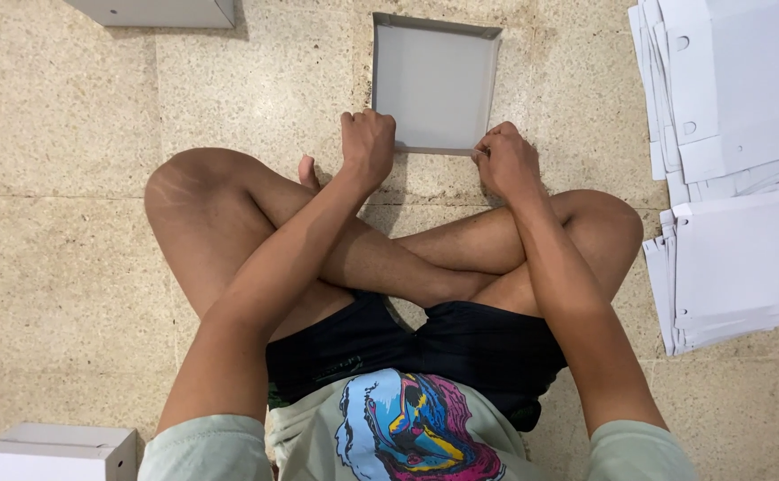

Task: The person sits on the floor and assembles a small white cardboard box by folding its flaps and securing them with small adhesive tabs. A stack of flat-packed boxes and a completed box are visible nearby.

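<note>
Sitting cross-legged on the speckled stone floor (69, 178), we've got a grey cardboard tray (434, 85) flat on the floor just in front of our shins, open side up. Both hands are on its near edge: left hand (367, 147) curled into a fist over the near-left corner, right hand (507, 162) closed w/ fingertips pinching the near-right corner. Both hands are shut tight on the near wall, nothing else in them.

Progress, as far as we can judge: the far wall and both side walls of the tray already stand up, so that box half looks mostly formed; the near wall is the bit under our hands, and we can't tell whether it's locked in yet.

To our right, well apart from the tray, lie two stacks of flat white blanks, an upper stack (737, 89) and a lower stack (733, 267), so plenty appears unfolded. A finished white box (55, 452) sits at our near left, and a grey box edge (158, 12) shows at top left, so a couple of pcs seem done.
</note>
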